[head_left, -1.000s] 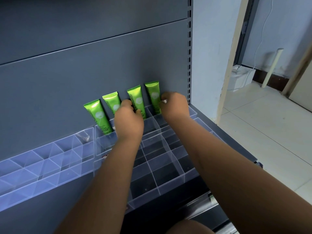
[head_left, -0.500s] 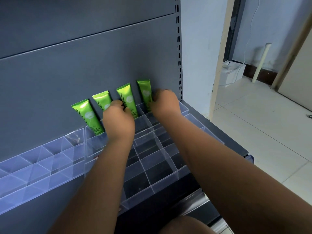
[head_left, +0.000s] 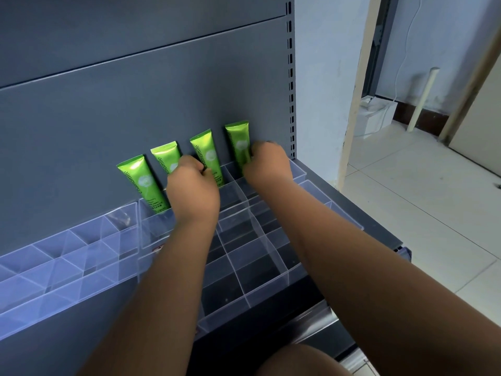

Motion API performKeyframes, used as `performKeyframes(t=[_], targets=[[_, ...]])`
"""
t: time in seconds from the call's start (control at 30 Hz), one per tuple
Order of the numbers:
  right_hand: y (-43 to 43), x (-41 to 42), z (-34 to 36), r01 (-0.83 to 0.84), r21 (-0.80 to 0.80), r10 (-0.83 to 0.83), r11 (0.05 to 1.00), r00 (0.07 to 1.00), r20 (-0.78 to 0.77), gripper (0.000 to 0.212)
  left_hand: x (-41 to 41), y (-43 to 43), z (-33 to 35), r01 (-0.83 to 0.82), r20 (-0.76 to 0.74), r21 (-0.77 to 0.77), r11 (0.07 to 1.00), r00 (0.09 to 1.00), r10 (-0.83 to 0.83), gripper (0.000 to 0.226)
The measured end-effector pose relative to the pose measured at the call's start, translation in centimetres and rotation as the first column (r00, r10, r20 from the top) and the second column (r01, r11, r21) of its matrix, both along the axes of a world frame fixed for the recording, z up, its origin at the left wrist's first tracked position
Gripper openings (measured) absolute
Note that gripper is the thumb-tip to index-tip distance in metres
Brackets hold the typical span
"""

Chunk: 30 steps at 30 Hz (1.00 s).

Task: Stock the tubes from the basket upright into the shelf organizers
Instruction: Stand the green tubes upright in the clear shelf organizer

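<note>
Seating step: left hand (head_left: 193,194) pinches the third green tube (head_left: 203,147), right hand (head_left: 267,165) grips the fourth tube (head_left: 237,139); next likely means releasing both upright.

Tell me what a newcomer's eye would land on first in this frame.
The four green tubes stand out first, a bright row leaning on the grey back panel in the rear cells of the clear organizer. Next come both hands reaching in: the right hand pinches the rightmost tube, and the left hand grips the third tube low down.
</note>
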State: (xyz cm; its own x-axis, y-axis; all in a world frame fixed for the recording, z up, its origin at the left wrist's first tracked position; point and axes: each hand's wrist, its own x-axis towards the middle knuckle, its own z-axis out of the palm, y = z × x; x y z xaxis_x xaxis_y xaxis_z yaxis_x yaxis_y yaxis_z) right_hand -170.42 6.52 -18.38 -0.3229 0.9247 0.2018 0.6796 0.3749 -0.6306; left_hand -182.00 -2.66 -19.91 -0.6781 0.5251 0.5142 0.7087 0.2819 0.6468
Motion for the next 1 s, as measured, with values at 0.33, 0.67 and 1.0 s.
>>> performKeyframes(t=[0.33, 0.67, 1.0], targets=[[0.1, -1.2, -0.8, 0.043, 0.070, -0.043, 0.997, 0.999, -0.002, 0.042, -0.2, 0.2, 0.0, -0.008, -0.004, -0.037, 0.999, 1.000, 0.008, 0.014], [-0.4, -1.5, -0.8, 0.038, 0.129, -0.048, 0.991, 0.996, 0.079, 0.040, -0.3, 0.1, 0.2, -0.004, 0.069, -0.019, 1.000, 0.998, 0.005, 0.006], [-0.8, -1.1, -0.3, 0.022, 0.067, -0.027, 0.998, 0.997, 0.078, 0.032, -0.5, 0.3, 0.0, -0.029, 0.096, -0.020, 0.999, 0.995, 0.031, 0.009]])
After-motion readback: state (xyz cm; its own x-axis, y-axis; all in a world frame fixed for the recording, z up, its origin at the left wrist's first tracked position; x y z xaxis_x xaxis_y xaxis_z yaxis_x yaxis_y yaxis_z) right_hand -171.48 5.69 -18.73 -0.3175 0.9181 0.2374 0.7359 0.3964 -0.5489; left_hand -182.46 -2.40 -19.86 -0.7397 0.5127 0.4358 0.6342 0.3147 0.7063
